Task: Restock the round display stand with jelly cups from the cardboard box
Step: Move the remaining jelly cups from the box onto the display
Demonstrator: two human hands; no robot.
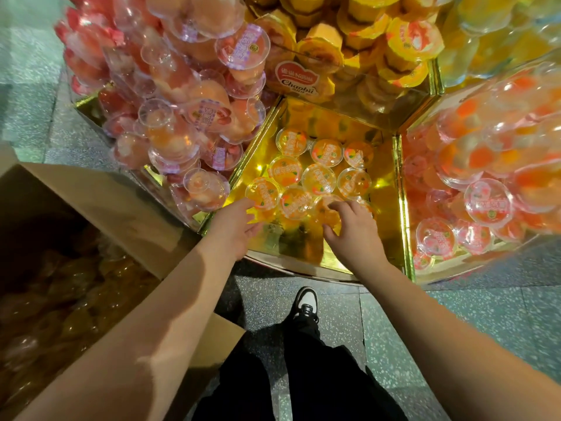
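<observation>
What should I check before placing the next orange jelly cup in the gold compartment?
1. Bare gold floor left in the gold compartment: ok, the near strip is bare.
2. Orange jelly cups stand lids-up in rows: ok.
3. Right hand has set down the cup under its fingers: cannot tell, fingers curl over it.
4. Left hand is free to fetch: ok, fingers straight, tips at the front-left cup.
5. Cardboard box is open with stock inside: ok.
</observation>
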